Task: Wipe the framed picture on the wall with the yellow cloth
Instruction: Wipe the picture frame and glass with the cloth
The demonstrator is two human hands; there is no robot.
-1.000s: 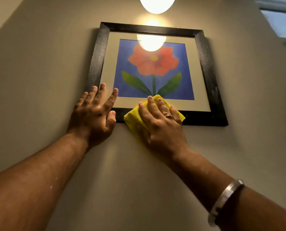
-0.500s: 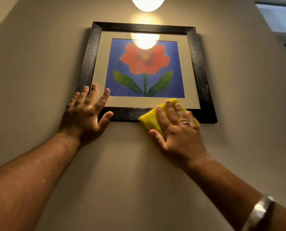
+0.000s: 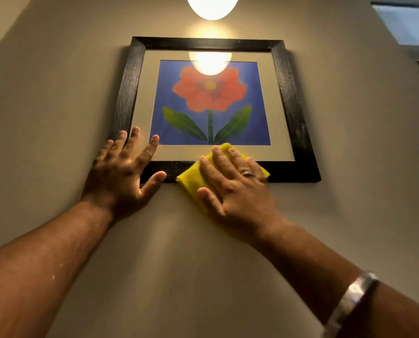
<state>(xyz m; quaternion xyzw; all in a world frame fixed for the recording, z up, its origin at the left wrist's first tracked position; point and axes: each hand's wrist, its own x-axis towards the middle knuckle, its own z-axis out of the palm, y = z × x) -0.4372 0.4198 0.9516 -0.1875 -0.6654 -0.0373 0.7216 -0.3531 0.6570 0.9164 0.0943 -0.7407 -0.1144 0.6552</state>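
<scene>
The framed picture (image 3: 289, 93) hangs on the wall, a red flower on blue inside a cream mount and a black frame. My left hand (image 3: 123, 172) lies flat on the frame's lower left corner, fingers spread, holding nothing. My right hand (image 3: 232, 186) presses the yellow cloth (image 3: 188, 181) flat against the middle of the frame's bottom rail. Its fingertips reach up onto the mount. Most of the cloth is hidden under that hand, and part hangs below the frame onto the wall.
A lit round lamp (image 3: 212, 6) hangs above the picture, and its glare (image 3: 210, 63) shows on the glass. A window (image 3: 408, 23) sits at the upper right. Beige wall (image 3: 57, 106) surrounds the frame.
My right hand slid the cloth right along the bottom rail, then back left toward the middle. My left hand stayed at the lower left corner.
</scene>
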